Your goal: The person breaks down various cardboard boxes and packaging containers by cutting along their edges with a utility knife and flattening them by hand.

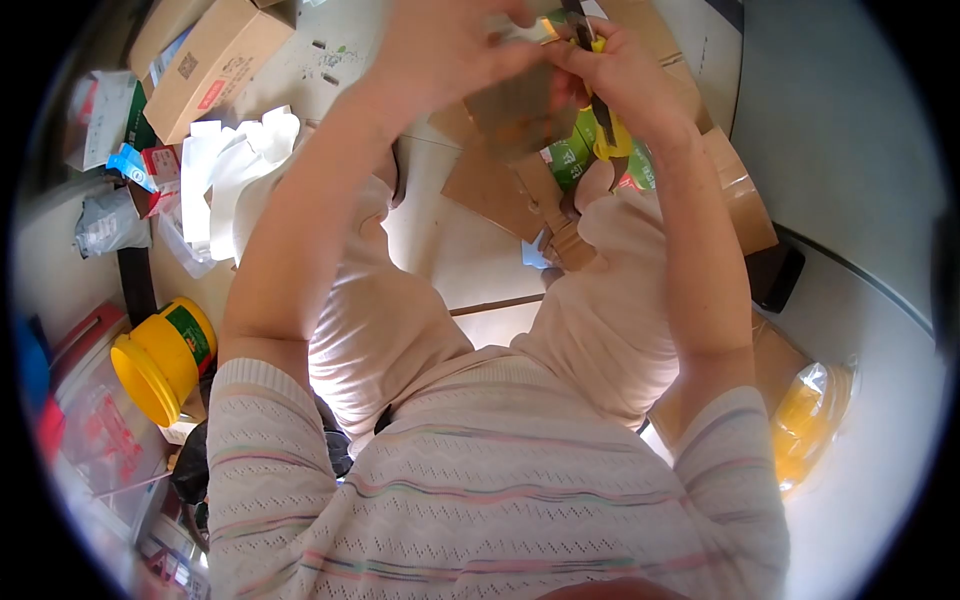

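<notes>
At the top of the head view my left hand (440,55) is raised, blurred by motion, its fingers closed around something I cannot make out. Close beside it, my right hand (640,85) grips a yellow-and-black tool (603,118), with a dark narrow part pointing up between the hands. A small piece with an orange and green edge (552,27) shows between the fingers of both hands. Below them hangs a blurred brownish, see-through object (520,110); which hand holds it is unclear.
Flattened cardboard (490,190) and green packaging (567,158) lie between my feet. A cardboard box (215,70), white sheets (235,170) and a yellow bucket (165,360) are on the left. Rolls of yellow tape (805,425) sit at right, near a pale panel (850,130).
</notes>
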The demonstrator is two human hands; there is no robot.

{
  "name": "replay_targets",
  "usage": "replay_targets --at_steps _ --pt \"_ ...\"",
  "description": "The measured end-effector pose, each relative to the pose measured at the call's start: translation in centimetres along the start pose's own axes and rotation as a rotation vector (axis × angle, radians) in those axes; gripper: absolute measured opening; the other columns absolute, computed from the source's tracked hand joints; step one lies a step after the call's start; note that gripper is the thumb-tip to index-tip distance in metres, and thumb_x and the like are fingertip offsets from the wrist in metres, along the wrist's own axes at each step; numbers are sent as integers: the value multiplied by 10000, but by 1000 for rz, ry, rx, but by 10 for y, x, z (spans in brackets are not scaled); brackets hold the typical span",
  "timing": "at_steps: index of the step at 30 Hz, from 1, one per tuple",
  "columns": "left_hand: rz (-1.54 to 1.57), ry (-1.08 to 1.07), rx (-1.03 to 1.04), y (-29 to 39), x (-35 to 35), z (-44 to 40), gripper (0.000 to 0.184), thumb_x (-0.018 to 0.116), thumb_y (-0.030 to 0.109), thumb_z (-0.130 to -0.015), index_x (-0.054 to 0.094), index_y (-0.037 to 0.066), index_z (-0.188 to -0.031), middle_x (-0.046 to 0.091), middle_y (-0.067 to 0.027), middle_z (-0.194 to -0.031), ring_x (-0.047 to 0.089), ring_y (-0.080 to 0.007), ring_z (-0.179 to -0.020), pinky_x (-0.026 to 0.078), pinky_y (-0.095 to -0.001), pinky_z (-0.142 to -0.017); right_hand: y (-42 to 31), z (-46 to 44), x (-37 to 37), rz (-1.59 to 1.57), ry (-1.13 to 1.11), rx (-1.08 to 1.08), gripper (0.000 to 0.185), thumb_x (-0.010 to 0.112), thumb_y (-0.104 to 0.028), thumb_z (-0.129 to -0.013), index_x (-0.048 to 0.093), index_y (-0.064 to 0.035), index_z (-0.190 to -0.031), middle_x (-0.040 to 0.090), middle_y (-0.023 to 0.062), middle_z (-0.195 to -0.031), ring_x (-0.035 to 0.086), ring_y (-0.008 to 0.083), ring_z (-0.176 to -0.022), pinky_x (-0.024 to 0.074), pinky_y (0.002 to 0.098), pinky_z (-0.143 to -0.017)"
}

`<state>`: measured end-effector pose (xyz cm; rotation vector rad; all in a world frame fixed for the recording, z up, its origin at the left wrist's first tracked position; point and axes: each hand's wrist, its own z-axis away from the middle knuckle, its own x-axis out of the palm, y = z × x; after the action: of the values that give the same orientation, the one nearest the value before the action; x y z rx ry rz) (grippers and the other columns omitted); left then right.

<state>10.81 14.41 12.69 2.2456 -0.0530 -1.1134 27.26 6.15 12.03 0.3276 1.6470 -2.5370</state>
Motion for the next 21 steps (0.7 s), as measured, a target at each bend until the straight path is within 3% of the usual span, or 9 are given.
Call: replay_targets --at_steps 5,8,14,17,21 --pt "-35 54 -16 -5 9 4 119 655 100 -634 586 56 -720 524 -93 -750 523 -291 -755 436 -386 -642 0 -3 7 -50 66 -8 172 597 -199 -810 574 -42 -876 579 16 -623 518 64 -565 393 211 -500" --pt "-68 107 -22 -3 15 5 75 615 78 -674 577 53 -735 524 -105 -761 521 -306 -770 440 -382 -637 -17 -1 13 -87 74 97 68 562 -62 -805 573 -18 -854 523 12 -606 506 92 -538 412 205 -493" --pt "23 124 -257 0 18 6 49 543 67 -760 557 34 -794 545 -158 -739 526 -367 -719 435 -408 -622 -12 -4 11 -68 86 -49 73 554 -77 -813 547 -17 -771 519 9 -596 496 88 -492 404 218 -456" --pt "-89 265 -187 -12 14 3 70 545 74 -777 556 14 -812 555 -159 -688 548 -339 -635 432 -400 -583 -16 2 10 -134 70 -8 74 549 -73 -802 538 -15 -757 530 18 -598 516 97 -515 411 227 -468" --pt "125 358 -457 -38 -3 -2 122 540 95 -799 561 -14 -849 559 -116 -630 555 -214 -559 437 -339 -528 -15 7 -2 70 162 -47 74 556 -87 -794 536 -18 -775 543 29 -602 536 101 -536 420 225 -486"
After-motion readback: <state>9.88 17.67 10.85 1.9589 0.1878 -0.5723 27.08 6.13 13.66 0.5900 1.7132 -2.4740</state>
